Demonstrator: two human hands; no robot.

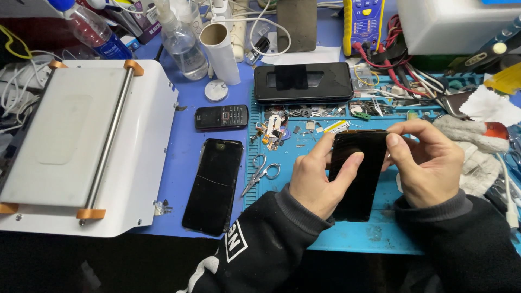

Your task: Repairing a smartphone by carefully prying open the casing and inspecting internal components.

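We hold a flat black glass-fronted smartphone (359, 173) above the blue silicone work mat (347, 239), near its front edge. Our left hand (317, 182) is clamped on the phone's left edge, thumb pressed across the dark screen. Our right hand (429, 163) grips the top right corner, fingers curled over the upper edge. To the left, on the purple table (184, 108), lies a cracked black phone screen panel (213, 184), with small silver scissors (261, 172) just beside it and a small black keypad phone (221, 116) above. A white flat-bed machine with a steel roller bar (87, 146) stands further left
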